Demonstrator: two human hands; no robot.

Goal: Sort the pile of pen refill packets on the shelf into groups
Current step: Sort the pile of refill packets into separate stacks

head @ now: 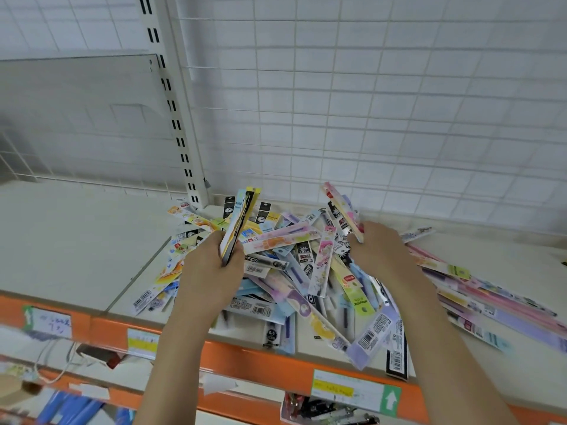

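Observation:
A loose pile of pen refill packets (306, 271) in many colours lies on the white shelf (76, 240), spreading to the right edge. My left hand (211, 271) grips a small upright bundle of packets (241, 222) with blue, yellow and black faces above the pile's left side. My right hand (380, 253) holds a second bundle of pink and white packets (342, 210), tilted up and left over the pile's right half. Both forearms reach in from below.
The shelf's orange front rail (245, 360) carries price labels (352, 391). A white slotted upright (175, 111) and wire grid back panel (368, 118) stand behind the pile. A lower shelf holds pens (331, 412) and other stationery. Bare shelf surface lies to the left.

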